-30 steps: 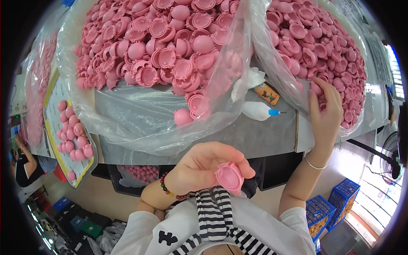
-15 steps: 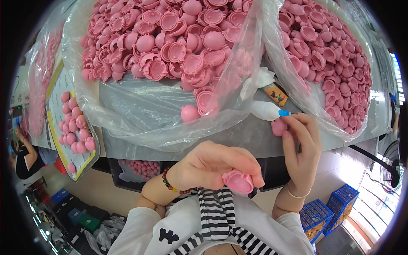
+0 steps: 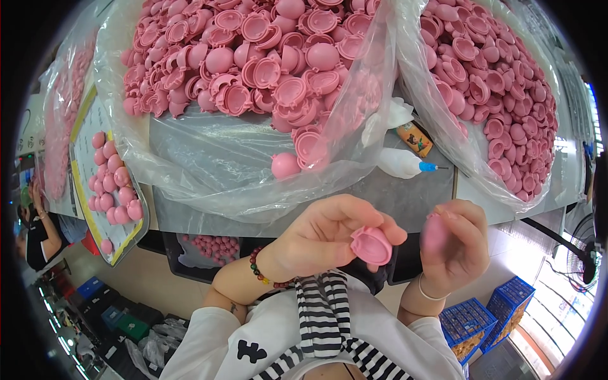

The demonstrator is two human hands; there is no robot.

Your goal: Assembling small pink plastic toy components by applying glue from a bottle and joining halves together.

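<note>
Pink hollow plastic half-shell [image 3: 372, 246], open face showing with a raised inner rim: held in front of the person's body, near the front edge of the grey tabletop [image 3: 418, 196]. Left hand [image 3: 320, 237] pinches it by the edge between thumb and fingers, hand partly closed. Right hand [image 3: 465, 244] is to the right of it, fingers bent around a smooth pink plastic piece [image 3: 434, 235]; this piece is blurred and its exact form cannot be told. The two pieces are apart, not touching.

Surroundings: a heap of pink half-shells [image 3: 218, 60], cups facing various ways, lies in a clear plastic bag [image 3: 247, 196] spread over the tabletop. A second pink heap [image 3: 506, 107] lies in another clear bag at right. Between the bags: crumpled white tissue [image 3: 389, 117], a small orange printed packet [image 3: 415, 139] and a white squeeze bottle [image 3: 399, 163] with blue needle tip, lying on its side.

At left, rounded pink pieces [image 3: 109, 183] are grouped on a white tray with yellow border [image 3: 120, 235]; one sits apart from the group. Below the tabletop edge, a black bin [image 3: 196, 272] contains small pink pieces [image 3: 212, 250].
</note>
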